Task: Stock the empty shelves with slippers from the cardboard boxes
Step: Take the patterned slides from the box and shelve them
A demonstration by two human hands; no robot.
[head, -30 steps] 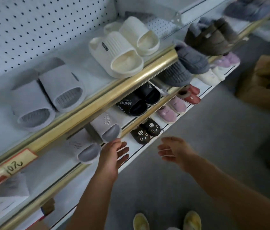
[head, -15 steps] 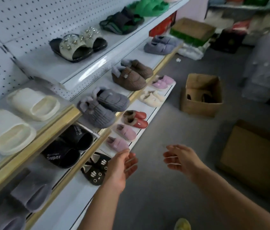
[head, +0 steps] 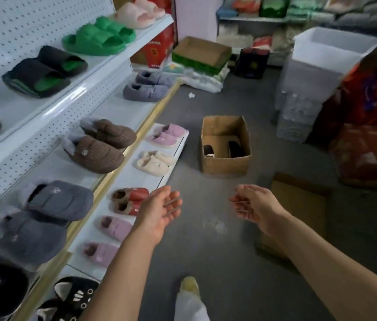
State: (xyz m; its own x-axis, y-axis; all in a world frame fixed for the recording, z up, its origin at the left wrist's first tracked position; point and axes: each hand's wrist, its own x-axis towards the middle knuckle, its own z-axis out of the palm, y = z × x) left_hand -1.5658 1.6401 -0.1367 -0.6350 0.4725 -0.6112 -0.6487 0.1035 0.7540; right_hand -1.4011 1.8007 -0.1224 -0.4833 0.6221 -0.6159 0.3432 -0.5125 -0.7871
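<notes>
An open cardboard box stands on the grey floor ahead, with a dark pair of slippers in its bottom. My left hand and my right hand hover empty over the floor in front of me, fingers relaxed, palms turned toward each other, well short of the box. The white shelves on the left carry many pairs: green slides, brown furry slippers, grey furry slippers, red ones and pink ones on the lowest shelf.
A flattened cardboard box lies on the floor under my right arm. Clear plastic bins stand stacked at the right, red bags beside them. A cardboard tray and packaged goods fill the far end of the aisle. My foot shows below.
My view has swung from the shelf toward the aisle and the box. Both hands came away from the lower shelf and now float empty over the floor.
</notes>
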